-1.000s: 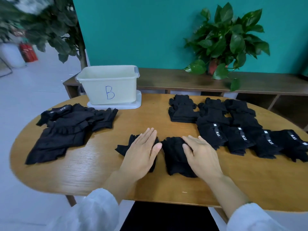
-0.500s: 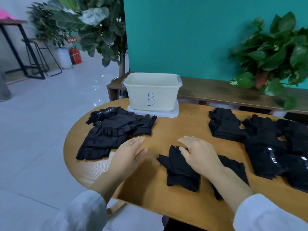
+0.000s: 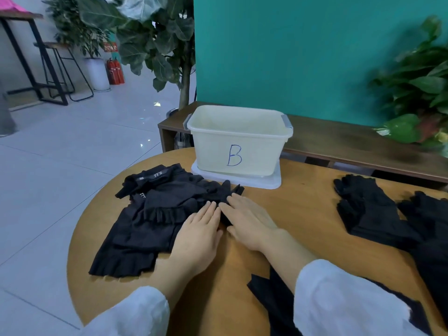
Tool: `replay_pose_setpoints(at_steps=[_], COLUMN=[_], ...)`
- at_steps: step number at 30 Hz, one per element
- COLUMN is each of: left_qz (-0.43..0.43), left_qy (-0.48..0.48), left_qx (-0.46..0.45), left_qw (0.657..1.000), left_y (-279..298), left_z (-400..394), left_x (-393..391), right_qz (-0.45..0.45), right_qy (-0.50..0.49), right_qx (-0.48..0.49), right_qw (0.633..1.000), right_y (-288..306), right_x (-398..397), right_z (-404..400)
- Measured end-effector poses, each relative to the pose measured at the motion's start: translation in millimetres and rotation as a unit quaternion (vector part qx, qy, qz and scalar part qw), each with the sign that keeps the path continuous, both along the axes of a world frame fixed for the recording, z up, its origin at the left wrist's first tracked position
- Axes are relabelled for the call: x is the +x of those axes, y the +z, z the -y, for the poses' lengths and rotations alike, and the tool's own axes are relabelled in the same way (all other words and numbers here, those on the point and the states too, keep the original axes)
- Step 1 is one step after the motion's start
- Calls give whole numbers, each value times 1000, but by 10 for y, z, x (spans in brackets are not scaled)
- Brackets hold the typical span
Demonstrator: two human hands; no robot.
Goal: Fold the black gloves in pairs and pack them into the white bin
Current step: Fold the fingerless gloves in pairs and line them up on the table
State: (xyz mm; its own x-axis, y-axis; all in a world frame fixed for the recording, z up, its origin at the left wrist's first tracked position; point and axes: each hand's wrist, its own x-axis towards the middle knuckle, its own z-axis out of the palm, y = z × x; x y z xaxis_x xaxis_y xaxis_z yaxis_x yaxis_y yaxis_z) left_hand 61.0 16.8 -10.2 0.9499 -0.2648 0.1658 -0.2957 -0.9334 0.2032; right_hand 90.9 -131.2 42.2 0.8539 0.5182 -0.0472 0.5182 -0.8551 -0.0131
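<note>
The white bin (image 3: 238, 144), marked B, looks empty, so packing seems not yet begun; folded gloves (image 3: 368, 214) wait at the right, and a loose heap of black gloves (image 3: 150, 214) lies left. The left hand (image 3: 196, 238) and right hand (image 3: 249, 219) rest flat, fingers straight, on the heap's edge, gripping nothing. The round wooden table (image 3: 303, 209) stands before a teal wall (image 3: 303, 49), with pale floor tiles (image 3: 60, 154) and leafy plants (image 3: 150, 32)

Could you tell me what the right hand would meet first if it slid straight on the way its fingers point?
The right hand points up-left; its fingertips already touch the loose glove pile. Beyond that edge, probably the lid under the white bin, though depth is unclear.
</note>
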Motion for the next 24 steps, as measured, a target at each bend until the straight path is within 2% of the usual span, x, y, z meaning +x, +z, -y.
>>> replay_pose_setpoints(at_steps=[7,14,24], left_qz=[-7,5,-98], left_qy=[30,-40,-183], left_qx=[21,32,48], left_qw=[999,999,977], left_y=[-85,-54,161], left_z=[100,390,945], left_x=[86,32,41], right_qz=[0,-47,-87], right_qy=[-4,-41,-117], right_qx=[19,-7,-38], right_qw=[1000,998,989], right_y=[-105,-38,68], right_x=[243,116,-274], right_z=[-61,343,1175])
